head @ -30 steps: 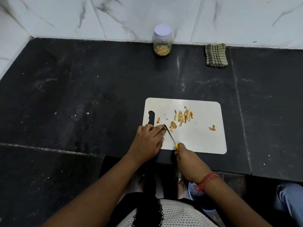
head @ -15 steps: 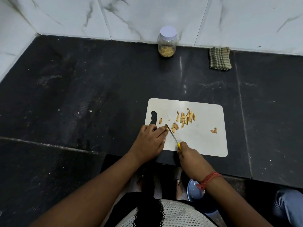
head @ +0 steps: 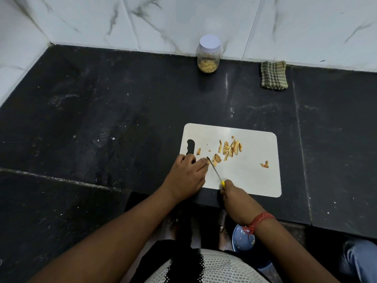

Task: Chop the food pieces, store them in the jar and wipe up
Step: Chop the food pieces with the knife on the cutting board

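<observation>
My right hand (head: 231, 194) grips knife (head: 214, 169). My left hand (head: 188, 176) pins food piece on white board (head: 244, 176). Cut pieces (head: 231, 149) mid-board. Jar (head: 209, 54) and cloth (head: 273, 75) by wall, on counter (head: 102, 119).

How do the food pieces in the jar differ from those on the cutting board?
The pieces in the jar sit heaped together behind clear walls under a shut white lid; the food pieces on the cutting board lie spread out and uncovered. The jar stands by the wall; the cutting board lies near the person. Both lots are tan.
</observation>
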`<state>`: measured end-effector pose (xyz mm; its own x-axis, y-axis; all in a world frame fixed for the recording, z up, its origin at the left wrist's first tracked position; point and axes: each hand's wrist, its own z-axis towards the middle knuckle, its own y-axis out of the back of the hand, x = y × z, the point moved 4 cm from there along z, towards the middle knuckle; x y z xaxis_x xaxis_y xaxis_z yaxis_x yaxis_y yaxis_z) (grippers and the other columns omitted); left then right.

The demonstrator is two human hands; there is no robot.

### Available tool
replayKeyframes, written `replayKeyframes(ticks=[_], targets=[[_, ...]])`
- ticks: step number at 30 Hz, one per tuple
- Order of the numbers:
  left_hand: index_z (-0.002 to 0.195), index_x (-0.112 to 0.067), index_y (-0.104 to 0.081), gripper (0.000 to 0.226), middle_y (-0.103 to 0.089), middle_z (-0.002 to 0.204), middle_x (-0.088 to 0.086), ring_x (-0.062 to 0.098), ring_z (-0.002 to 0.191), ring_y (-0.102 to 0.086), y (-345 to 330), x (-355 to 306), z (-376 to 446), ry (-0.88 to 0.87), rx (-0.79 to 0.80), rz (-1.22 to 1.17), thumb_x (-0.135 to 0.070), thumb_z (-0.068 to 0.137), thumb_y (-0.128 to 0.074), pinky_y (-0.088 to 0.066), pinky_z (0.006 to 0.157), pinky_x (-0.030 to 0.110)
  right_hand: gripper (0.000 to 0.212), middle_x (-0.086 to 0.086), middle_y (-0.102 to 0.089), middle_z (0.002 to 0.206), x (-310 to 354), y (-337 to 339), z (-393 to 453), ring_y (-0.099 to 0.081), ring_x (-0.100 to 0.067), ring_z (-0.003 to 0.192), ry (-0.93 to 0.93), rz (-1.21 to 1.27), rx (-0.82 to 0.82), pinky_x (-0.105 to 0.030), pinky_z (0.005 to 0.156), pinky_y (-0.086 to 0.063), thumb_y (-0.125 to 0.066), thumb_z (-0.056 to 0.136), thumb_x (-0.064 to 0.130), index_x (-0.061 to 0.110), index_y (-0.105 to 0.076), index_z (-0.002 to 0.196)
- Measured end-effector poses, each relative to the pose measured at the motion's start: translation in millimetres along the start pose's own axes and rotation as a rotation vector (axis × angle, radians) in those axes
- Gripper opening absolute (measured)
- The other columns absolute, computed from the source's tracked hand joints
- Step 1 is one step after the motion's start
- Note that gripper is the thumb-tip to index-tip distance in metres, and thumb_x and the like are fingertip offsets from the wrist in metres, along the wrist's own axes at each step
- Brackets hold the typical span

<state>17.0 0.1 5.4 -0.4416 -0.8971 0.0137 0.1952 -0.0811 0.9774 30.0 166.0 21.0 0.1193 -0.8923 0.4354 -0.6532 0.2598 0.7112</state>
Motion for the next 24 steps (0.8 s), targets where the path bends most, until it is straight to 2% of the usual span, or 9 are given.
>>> replayKeyframes(ticks=[4, 9, 14, 19, 24], targets=[[0.120, -0.011, -0.064, 0.033, -0.062, 0.125, 0.003, 0.026, 0.096, -0.055, -1.5, -2.8, -0.9, -0.005, -0.006, -0.014, -0.025, 0.093, -0.051, -0.043, 0.078, 0.042, 0.007, 0.000, -0.046, 0.072, 0.1, 1.3, 1.2, -0.048, -0.024, 0.065, 0.014, 0.035, 0.005, -0.032, 0.062, -0.035, -0.036, 0.101, 0.011, 0.014, -0.034, 0.095], [0.123, -0.007, -0.063, 0.037, -0.057, 0.133, 0.008, 0.028, 0.108, -0.055, -5.1, -5.0, -4.2, -0.036, -0.016, -0.025, -0.020, 0.091, -0.050, -0.045, 0.086, 0.046, 0.005, 0.003, -0.044, 0.071, 3.0, 2.2, 2.1, -0.049, -0.019, 0.065, 0.015, 0.087, -0.008, -0.029, 0.061, -0.033, -0.035, 0.102, 0.013, 0.013, -0.036, 0.097], [0.121, -0.008, -0.065, 0.037, -0.060, 0.132, 0.007, 0.027, 0.109, -0.056, -3.9, -3.2, -2.5, -0.047, -0.017, -0.076, -0.019, 0.089, -0.050, -0.044, 0.091, 0.044, 0.007, 0.000, -0.046, 0.072, 3.5, 5.5, 1.4, -0.046, -0.013, 0.057, -0.002, 0.115, 0.021, -0.025, 0.046, -0.033, -0.033, 0.103, 0.016, 0.013, -0.038, 0.100], [0.122, -0.007, -0.065, 0.036, -0.060, 0.131, 0.007, 0.026, 0.107, -0.056, -4.6, -1.9, -1.1, -0.054, -0.006, -0.089, -0.020, 0.091, -0.052, -0.044, 0.094, 0.043, 0.006, -0.001, -0.049, 0.076, 3.8, 6.3, 0.0, -0.050, -0.020, 0.064, -0.008, 0.102, -0.020, -0.029, 0.061, -0.037, -0.033, 0.104, 0.018, 0.015, -0.036, 0.100], [0.121, -0.007, -0.066, 0.036, -0.060, 0.130, 0.008, 0.028, 0.106, -0.056, -4.3, -2.4, -1.5, -0.048, -0.025, -0.111, -0.018, 0.088, -0.056, -0.046, 0.094, 0.044, 0.005, -0.016, -0.062, 0.093, 4.3, 6.2, -4.1, -0.049, -0.027, 0.070, -0.014, 0.085, -0.039, -0.032, 0.063, -0.036, -0.036, 0.102, 0.015, 0.016, -0.033, 0.099]])
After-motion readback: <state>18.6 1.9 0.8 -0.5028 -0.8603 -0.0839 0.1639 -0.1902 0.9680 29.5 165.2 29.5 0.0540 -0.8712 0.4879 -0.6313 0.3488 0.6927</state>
